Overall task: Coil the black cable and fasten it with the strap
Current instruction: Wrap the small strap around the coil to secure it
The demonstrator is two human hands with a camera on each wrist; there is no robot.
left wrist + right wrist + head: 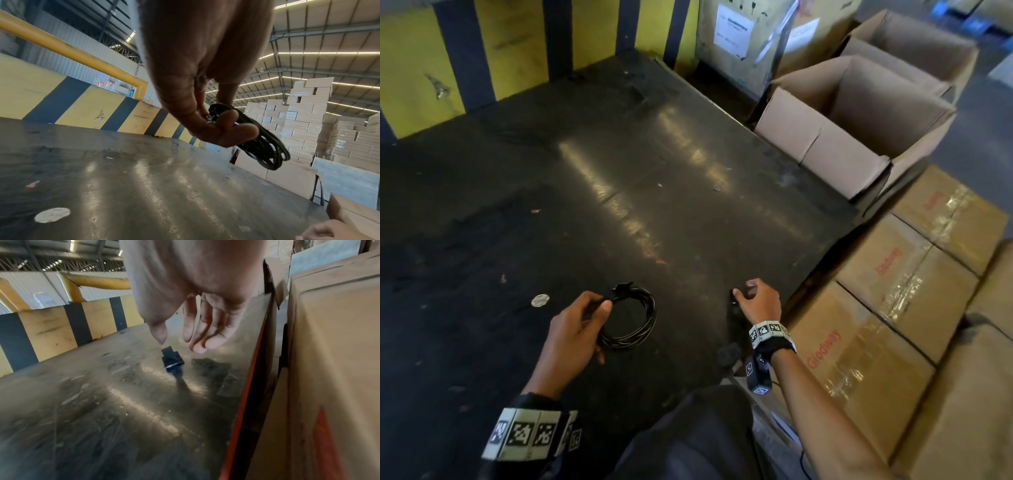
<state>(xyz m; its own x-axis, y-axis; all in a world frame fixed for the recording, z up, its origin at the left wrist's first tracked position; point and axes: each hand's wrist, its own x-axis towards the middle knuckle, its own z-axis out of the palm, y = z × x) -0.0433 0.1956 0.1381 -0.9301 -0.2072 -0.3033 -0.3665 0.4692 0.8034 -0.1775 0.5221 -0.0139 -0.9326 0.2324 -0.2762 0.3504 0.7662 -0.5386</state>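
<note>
My left hand (599,308) grips the black cable (635,318), wound into a round coil, by its left side just above the dark table (654,171). A black end piece (623,288) sticks out at the coil's top. In the left wrist view the coil (265,149) hangs from the curled fingers (244,129). A short black strap (171,361) lies on the table near its right edge. My right hand (179,340) hovers over it with relaxed fingers, not touching it. In the head view the right hand (744,291) mostly hides the strap.
A white round sticker (540,300) lies left of the coil. Open cardboard boxes (859,113) stand at the back right, and sealed taped cartons (893,291) line the table's right edge. A yellow and black striped barrier (510,44) closes the far side.
</note>
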